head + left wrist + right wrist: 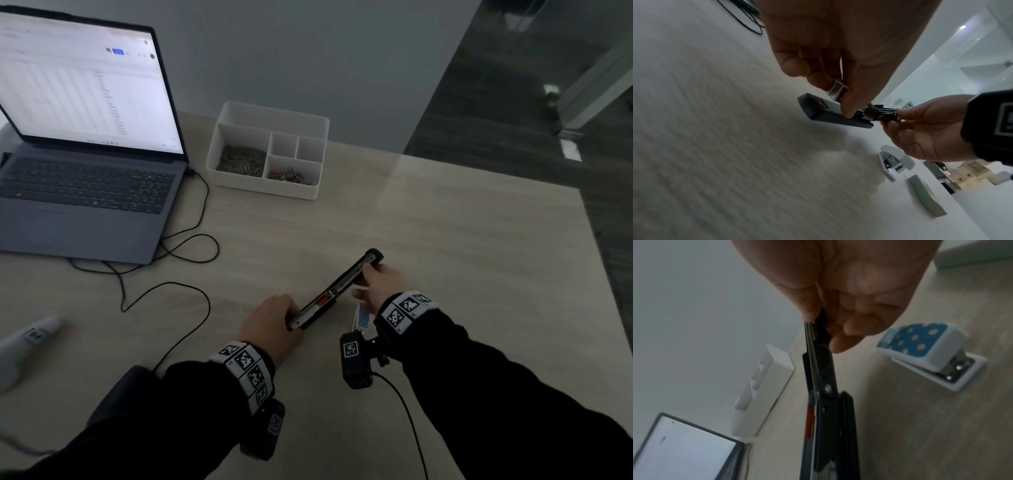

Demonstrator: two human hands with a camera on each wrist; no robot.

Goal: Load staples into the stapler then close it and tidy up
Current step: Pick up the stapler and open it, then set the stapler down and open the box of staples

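Note:
A black stapler (334,291) is swung open into one long line and held just above the table, its metal channel facing up with a red piece (322,301) inside. My left hand (284,318) grips the near end; in the left wrist view its fingers (846,100) pinch the metal magazine (836,92) over the black base (818,112). My right hand (370,277) grips the far end, thumb and fingers closed round the black stapler (824,386). Whether staples lie in the channel is not clear.
A blue dotted white stapler (920,350) sits on the table under my right wrist. A pale green box (925,194) lies beyond it. A white organiser (267,150) holding clips stands at the back, an open laptop (85,137) with its cable (191,246) at the left.

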